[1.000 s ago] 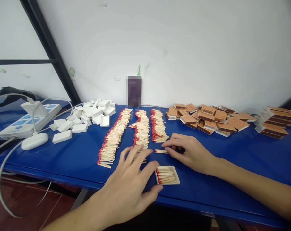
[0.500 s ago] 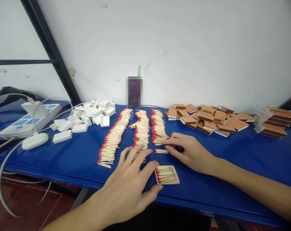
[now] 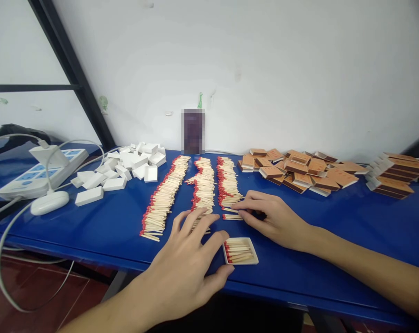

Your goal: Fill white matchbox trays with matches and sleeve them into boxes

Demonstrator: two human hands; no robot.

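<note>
My left hand (image 3: 186,261) lies flat with fingers spread on the blue table (image 3: 101,222), its fingertips over the near end of the middle row of matches (image 3: 203,185) and its thumb against a small white tray (image 3: 240,252) that holds several red-tipped matches. My right hand (image 3: 271,217) rests on the table, fingers curled, its fingertips on a small bunch of matches (image 3: 232,216) at the near end of the right row (image 3: 226,182). A third row of matches (image 3: 166,196) lies to the left.
A heap of white inner trays (image 3: 126,169) lies at the back left. Orange matchbox sleeves (image 3: 299,173) are piled at the back right, with a neat stack (image 3: 396,175) at the far right. A white power strip (image 3: 39,173) and cables sit at the left.
My right hand's fingertips have crept slightly toward the right row of matches. The left hand has stayed in place.
</note>
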